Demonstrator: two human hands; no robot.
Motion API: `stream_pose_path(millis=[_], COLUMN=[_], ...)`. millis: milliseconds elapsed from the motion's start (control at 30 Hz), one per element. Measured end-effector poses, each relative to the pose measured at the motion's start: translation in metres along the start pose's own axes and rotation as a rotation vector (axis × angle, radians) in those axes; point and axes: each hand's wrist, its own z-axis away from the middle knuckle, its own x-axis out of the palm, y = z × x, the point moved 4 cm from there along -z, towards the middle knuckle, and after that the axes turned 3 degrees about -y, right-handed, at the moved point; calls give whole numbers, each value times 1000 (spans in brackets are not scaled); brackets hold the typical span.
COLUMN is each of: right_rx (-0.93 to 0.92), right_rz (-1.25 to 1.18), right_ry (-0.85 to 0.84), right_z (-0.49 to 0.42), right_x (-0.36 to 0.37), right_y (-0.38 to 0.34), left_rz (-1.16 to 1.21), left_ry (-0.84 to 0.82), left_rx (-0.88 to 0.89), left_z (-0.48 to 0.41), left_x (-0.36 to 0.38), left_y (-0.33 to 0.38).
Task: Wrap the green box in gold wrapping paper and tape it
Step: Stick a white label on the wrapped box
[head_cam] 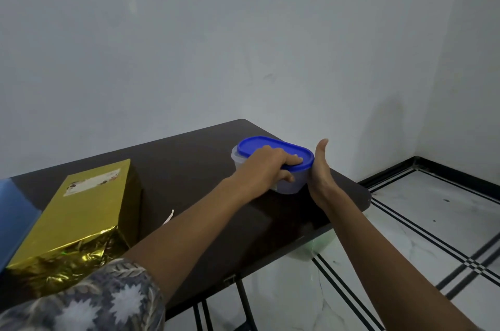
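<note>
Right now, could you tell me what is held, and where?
The left hand grips the container by its lid rim; the right hand touches its end.

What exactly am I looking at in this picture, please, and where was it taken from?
There is no machine here. A person wears a camera on the head, so this single view looks forward and down along both bare arms. On the dark table lies a gold-wrapped box, its near end crumpled. Farther off stands a clear container with a blue lid. The left hand grips the lid's edge. The right hand lies flat and open against the container's end. A blue object shows at the left edge.
</note>
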Motion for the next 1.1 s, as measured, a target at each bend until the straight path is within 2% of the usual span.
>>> stream_pose_path(millis=[200, 367, 433, 467, 533, 567, 633, 667, 700, 800, 900, 967, 1100], right_rx=[6, -63, -83, -78, -37, -13, 43, 73, 102, 149, 143, 125, 123], right_rz=[82, 92, 91, 109, 141, 138, 132, 126, 118, 67, 30, 29, -8], right_ry=[-40, -44, -46, -45, -28, -10, 8, 12, 17, 92, 199, 247, 212], right_z=[-6, -4, -4, -4, -3, -3, -5, -6, -7, -10, -8, -6, -5], right_x=[2, 1, -1, -1, 0, 1, 2, 2, 3, 5, 13, 20, 36], right_y=[4, 2, 0, 0, 1, 1, 0, -1, -2, -3, 0, 2, 9], left_rz=[-107, -43, 172, 290, 451, 602, 1050, 1185, 1222, 1191, 1157, 1093, 1150], left_ry=[-5, -67, -20, 96, 378, 434, 396, 395, 433, 640, 735, 715, 617], left_rx=[-6, -19, -58, -128, -428, -616, -858, -875, -868, -884, -921, -959, -933], left_z=[-2, 1, 3, 1, -4, -6, -11, -15, -19, -27, -32, -32, -29], left_x=[-2, -6, -13, -19, -26, -20, 7, 17, 21, 25, 27, 30, 54], left_y=[-4, -7, -11, -20, -57, -78, -103, -109, -114, -127, -134, -127, -97])
